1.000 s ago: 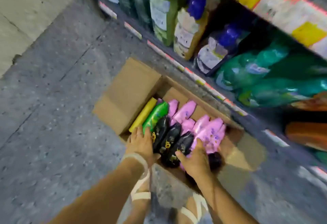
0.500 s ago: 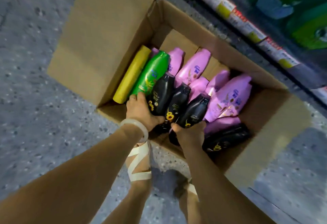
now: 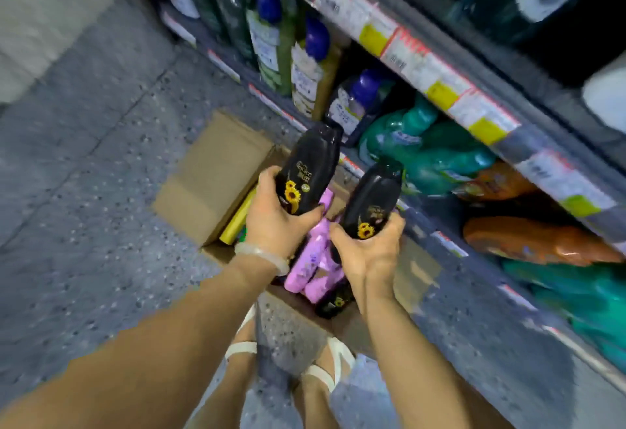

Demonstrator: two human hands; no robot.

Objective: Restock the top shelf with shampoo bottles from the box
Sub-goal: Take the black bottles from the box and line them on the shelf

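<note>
My left hand (image 3: 276,222) grips the base of a black shampoo bottle (image 3: 313,164) with a sunflower label, held upright above the box. My right hand (image 3: 367,250) grips a second black sunflower bottle (image 3: 374,198) the same way, just to the right. Below them the open cardboard box (image 3: 210,177) stands on the floor. It holds pink bottles (image 3: 313,259), a yellow bottle (image 3: 237,222) and another black bottle (image 3: 333,303); my hands hide much of its inside.
Shelving runs along the right, its edge (image 3: 416,55) lined with price tags. Lower shelves hold tall blue-capped bottles (image 3: 311,69), green refill pouches (image 3: 437,154) and orange pouches (image 3: 528,242). Grey speckled floor (image 3: 84,191) lies to the left. My sandalled feet (image 3: 325,371) stand beside the box.
Both hands have lifted a black bottle each out of the box and raised them. The view has swung up from the box toward the shelves.
</note>
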